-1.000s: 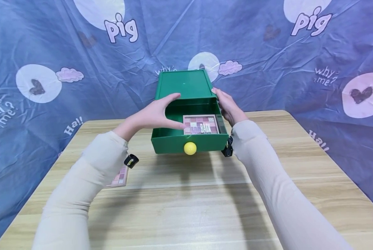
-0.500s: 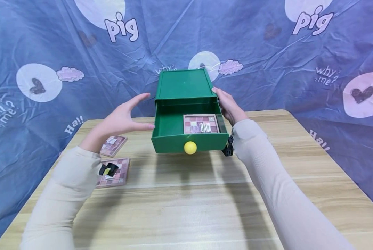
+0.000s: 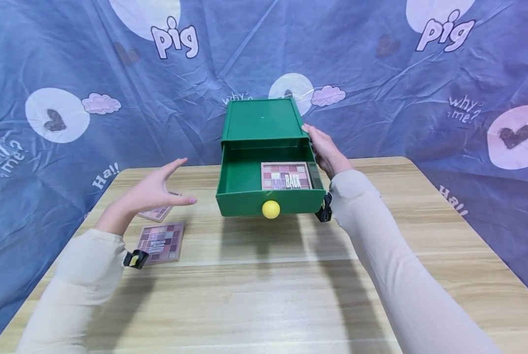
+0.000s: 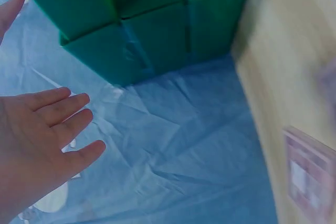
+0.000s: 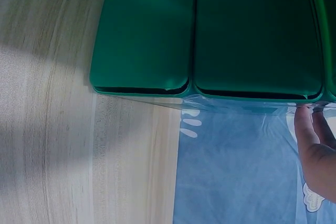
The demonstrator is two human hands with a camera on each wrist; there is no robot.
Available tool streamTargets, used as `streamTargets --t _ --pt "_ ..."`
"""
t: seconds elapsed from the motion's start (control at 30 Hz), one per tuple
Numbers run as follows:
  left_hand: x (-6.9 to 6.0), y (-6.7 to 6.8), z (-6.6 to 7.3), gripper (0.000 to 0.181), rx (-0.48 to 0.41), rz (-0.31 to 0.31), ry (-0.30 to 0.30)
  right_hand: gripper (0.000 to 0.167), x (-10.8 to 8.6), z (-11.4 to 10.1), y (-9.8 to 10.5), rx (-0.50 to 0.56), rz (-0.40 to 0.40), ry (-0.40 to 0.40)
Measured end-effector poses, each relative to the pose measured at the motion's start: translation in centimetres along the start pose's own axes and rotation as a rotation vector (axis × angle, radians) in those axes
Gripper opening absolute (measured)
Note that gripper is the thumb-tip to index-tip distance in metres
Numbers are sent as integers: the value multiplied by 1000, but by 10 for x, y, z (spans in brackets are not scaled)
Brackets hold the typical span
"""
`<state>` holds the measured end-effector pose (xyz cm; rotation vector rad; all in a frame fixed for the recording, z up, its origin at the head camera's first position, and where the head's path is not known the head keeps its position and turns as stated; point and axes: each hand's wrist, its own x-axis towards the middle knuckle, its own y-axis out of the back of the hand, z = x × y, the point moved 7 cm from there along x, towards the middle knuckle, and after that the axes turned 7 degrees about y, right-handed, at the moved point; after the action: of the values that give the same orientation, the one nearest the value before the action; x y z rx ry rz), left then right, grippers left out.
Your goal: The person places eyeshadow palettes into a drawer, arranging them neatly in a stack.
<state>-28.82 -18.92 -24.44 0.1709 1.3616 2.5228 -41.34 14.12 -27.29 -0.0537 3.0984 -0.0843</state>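
Observation:
A green drawer cabinet [image 3: 264, 120] stands at the back of the table. Its top drawer [image 3: 241, 204], with a round yellow knob [image 3: 270, 210], is pulled out. One pinkish eyeshadow palette [image 3: 286, 175] lies in the drawer's right half. My right hand [image 3: 327, 151] rests against the cabinet's upper right side, thumb at the top edge; part of its fingers is hidden in the head view. To the left of the drawer, my left hand [image 3: 150, 191] hovers with thumb and fingers spread, holding nothing. Beneath it lie two more palettes, a nearer one [image 3: 161, 242] and a partly covered one [image 3: 158, 214].
The wooden table [image 3: 264, 305] extends toward me and to both sides. Behind it hangs a blue printed cloth [image 3: 365, 59]. In the left wrist view, more stacked drawers [image 4: 163, 40] show under the pulled-out one.
My left hand has moved from over the drawer to the left and down, above the table palettes, uncovering the drawer's left half. My right hand stays at the cabinet.

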Motion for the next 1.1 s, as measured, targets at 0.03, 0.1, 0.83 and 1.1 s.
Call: streamTargets --t 0.03,0.1,0.83,1.1 --pt "-2 -1 -4 96 16 -1 1 47 0 0 -1 -3 -4 -1" --pt "-8 -4 -14 98 39 -4 10 48 -1 0 -2 -11 -16 -1" --pt "-39 -47 -98 100 21 -117 67 47 -1 1 1 12 1 4" --pt "-41 -61 -124 106 6 -128 91 48 -3 0 -1 -2 -29 4"
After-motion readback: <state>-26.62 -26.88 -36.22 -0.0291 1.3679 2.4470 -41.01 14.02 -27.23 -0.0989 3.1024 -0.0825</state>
